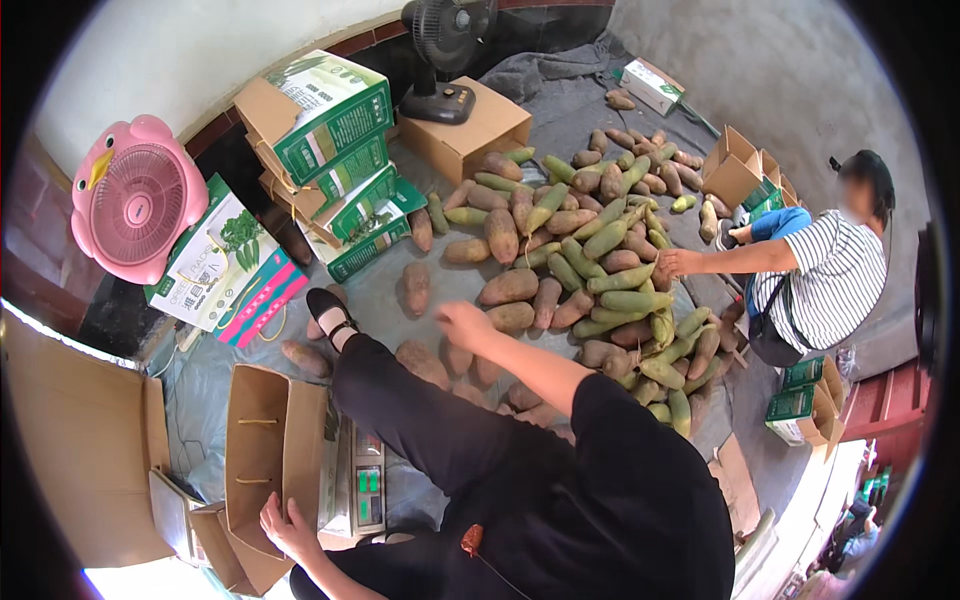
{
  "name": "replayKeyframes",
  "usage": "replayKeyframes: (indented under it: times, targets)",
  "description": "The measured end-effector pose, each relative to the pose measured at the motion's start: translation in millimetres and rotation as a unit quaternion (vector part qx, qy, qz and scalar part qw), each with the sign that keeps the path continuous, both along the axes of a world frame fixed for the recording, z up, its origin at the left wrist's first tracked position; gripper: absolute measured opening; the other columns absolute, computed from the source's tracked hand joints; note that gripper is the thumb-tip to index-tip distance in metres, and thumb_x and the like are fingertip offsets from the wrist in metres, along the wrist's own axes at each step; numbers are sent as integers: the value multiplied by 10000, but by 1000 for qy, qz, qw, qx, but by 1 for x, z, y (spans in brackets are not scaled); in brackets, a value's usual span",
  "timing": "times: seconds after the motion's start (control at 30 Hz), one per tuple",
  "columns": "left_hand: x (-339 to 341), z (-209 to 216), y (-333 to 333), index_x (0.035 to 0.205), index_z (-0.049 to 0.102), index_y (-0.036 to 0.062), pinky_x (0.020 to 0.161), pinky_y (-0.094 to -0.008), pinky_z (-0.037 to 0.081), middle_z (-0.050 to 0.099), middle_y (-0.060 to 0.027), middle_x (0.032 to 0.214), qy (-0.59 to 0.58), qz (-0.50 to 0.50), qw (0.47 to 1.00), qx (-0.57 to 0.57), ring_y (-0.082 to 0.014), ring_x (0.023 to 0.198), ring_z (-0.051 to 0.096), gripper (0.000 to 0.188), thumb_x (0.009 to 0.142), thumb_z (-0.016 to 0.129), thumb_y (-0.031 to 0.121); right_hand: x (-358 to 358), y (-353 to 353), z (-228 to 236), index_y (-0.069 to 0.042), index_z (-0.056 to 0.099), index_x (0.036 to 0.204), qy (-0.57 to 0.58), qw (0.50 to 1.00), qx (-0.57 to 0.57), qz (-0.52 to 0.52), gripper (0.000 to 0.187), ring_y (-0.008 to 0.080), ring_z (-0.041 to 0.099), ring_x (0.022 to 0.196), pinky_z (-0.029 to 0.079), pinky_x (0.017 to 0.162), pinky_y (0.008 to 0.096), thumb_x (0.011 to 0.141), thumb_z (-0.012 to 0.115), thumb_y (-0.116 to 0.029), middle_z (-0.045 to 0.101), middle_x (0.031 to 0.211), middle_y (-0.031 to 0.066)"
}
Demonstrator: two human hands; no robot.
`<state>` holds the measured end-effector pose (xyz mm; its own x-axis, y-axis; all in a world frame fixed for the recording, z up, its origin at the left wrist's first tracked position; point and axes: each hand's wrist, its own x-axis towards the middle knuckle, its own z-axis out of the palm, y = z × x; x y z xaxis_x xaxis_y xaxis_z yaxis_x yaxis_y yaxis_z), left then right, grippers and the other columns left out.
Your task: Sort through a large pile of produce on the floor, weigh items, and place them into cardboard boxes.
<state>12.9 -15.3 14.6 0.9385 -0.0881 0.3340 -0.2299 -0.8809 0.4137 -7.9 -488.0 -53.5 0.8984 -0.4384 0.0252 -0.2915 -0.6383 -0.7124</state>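
Note:
My right hand [467,326] reaches over the near left side of a heap, its fingers loosely stretched and nothing visible in them. Just below it lie brown, soil-dusted root vegetables [424,362] that look like sweet potatoes. Long green radishes [640,301] are mixed with the brown roots across the heap. At the lower left, my left hand [290,530] is beside the near edge of an open cardboard carton [255,440], fingers apart. This carton has cord handles and stands tilted next to a scale [369,480] with a lit green display.
Green-and-white cartons [335,130] are stacked behind the heap. A black fan [440,60] stands on a brown box [470,130]. At left, a pink fan [140,200] is beside a printed carton [225,265]. A person in a striped shirt [835,270] sits right, reaching into the heap.

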Motion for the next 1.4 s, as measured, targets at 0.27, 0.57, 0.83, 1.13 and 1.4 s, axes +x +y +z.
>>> replayKeyframes:
  times: [0.27, 0.57, 0.83, 1.13, 1.4]
  targets:
    - [1, 4, -15, 1087, 570, 24, 796, -425, 451, 596, -173, 989, 107, 27, 991, 79, -351, 930, 569, 382, 726, 673, 96, -126, 13, -148, -62, 657, 911, 310, 947, -26, 85, 206, 340, 627, 883, 492, 733, 432, 776, 549, -173, 644, 883, 192]
    - [5, 0, -14, 921, 585, 16, 675, -433, 485, 633, -189, 851, 161, 73, 974, 140, -364, 781, 619, 222, 723, 665, 75, -138, 29, -181, -4, 649, 916, 405, 900, 32, 156, 368, 382, 597, 948, 459, 827, 446, 808, 511, -328, 634, 954, 223]
    - [-2, 5, -11, 895, 586, 18, 654, -428, 484, 631, -189, 818, 170, 81, 969, 158, -367, 751, 619, 189, 725, 654, 63, -135, 25, -186, -47, 676, 843, 368, 886, -46, 277, 289, 372, 624, 851, 482, 762, 449, 752, 552, -291, 648, 870, 206]
    - [-7, 68, -51, 804, 601, -35, 847, -368, 442, 615, -140, 988, 39, -47, 985, -159, -286, 995, 570, 95, 803, 594, 60, -134, 32, -179, 28, 654, 811, 342, 896, -31, 283, 305, 372, 625, 865, 490, 756, 441, 805, 482, -224, 646, 867, 226]
    - [-39, 231, -184, 789, 647, 10, 892, -447, 435, 600, -205, 1021, 59, -455, 629, -628, -382, 1033, 542, 189, 872, 577, 165, -169, -15, -311, -28, 632, 901, 286, 942, 0, 174, 348, 415, 590, 891, 456, 765, 468, 863, 440, -316, 628, 907, 231]
